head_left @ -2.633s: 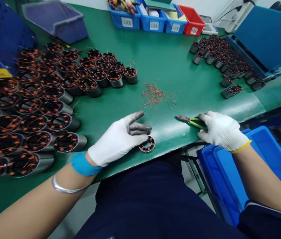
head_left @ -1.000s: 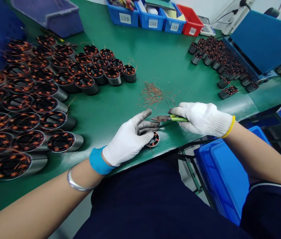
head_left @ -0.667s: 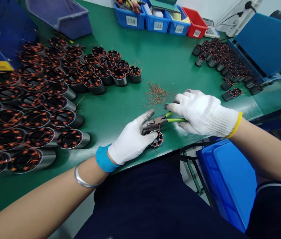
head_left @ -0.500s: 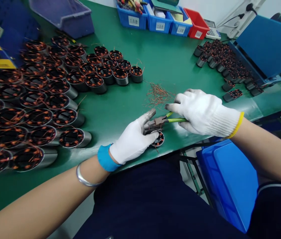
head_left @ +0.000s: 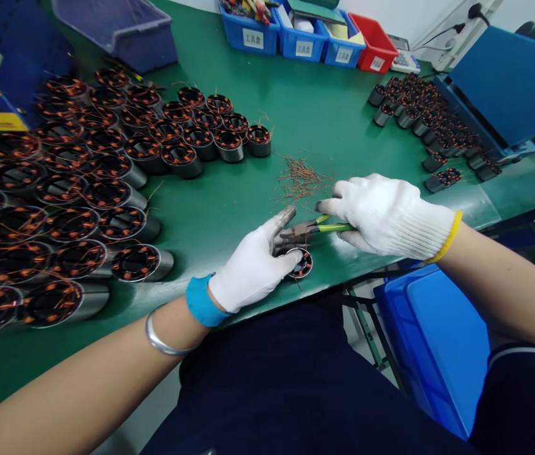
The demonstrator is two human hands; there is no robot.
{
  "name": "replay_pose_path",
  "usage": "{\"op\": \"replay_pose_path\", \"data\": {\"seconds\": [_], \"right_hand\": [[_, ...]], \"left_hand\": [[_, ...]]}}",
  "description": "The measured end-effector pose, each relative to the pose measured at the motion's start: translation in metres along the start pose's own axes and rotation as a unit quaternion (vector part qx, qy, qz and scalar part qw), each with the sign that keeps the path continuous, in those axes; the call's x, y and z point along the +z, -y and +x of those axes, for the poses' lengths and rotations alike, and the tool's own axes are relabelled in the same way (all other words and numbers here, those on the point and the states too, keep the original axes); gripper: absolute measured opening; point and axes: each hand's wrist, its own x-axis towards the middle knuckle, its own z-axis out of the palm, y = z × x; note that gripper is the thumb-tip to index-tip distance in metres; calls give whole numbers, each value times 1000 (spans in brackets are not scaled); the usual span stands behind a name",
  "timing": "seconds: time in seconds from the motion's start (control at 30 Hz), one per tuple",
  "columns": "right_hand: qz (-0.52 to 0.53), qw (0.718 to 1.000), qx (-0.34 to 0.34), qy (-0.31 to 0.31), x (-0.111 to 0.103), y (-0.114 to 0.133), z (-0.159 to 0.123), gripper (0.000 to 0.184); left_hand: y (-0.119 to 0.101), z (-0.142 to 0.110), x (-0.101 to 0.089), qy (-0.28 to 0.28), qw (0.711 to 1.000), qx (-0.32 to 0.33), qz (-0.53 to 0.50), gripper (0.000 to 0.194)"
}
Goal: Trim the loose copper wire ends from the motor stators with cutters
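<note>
My left hand (head_left: 255, 265), in a white glove with a blue cuff, grips a small motor stator (head_left: 301, 263) close to the table's front edge. Its thumb lies over the copper-wound end, and the far part of the stator is partly hidden by the fingers. In my right hand (head_left: 376, 212), gloved in white with a yellow cuff, are green-handled pliers (head_left: 336, 227). Their jaws reach to the left, just above the stator's side and beside my left fingers. Whether a wire sits between the jaws I cannot make out.
Cut copper wire bits (head_left: 301, 179) lie in a pile beyond my hands. Many wound stators (head_left: 137, 261) crowd the left; smaller ones (head_left: 410, 117) stand at right by a blue metal box (head_left: 509, 88). Blue bins (head_left: 303, 49) and a red bin (head_left: 372, 41) line the back.
The jaws of the pliers have shifted very slightly, and my right hand has moved a touch. My left hand keeps its place on the stator.
</note>
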Motion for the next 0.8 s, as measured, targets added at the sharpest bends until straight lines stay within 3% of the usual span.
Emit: {"op": "replay_pose_path", "data": {"seconds": [0.23,0.33,0.43,0.5,0.57,0.63,0.7,0.73,0.8], "right_hand": [[52,995,76,23,15,-9,-12,45],[74,985,157,13,46,-17,-33,54],[85,973,214,-1,83,-23,-53,58],[95,970,215,-60,100,-20,-59,65],[115,963,179,-164,103,-9,-55,74],[148,949,91,-263,96,12,-42,72],[171,934,-35,-310,83,40,-24,57],[164,937,-89,-297,78,54,-15,48],[158,937,-131,-283,69,75,1,33]], "left_hand": [[-1,-1,-2,-26,1000,1,13,91],[-8,2,-11,-118,991,55,34,82],[-19,5,-24,-210,964,147,69,65],[-24,6,-32,-238,943,204,114,54],[-29,4,-36,-254,921,242,172,49],[-35,2,-37,-276,893,254,249,46],[-43,-2,-35,-309,847,252,352,42],[-49,-6,-34,-317,820,243,410,40],[-60,-18,-33,-313,768,206,519,33]]}}
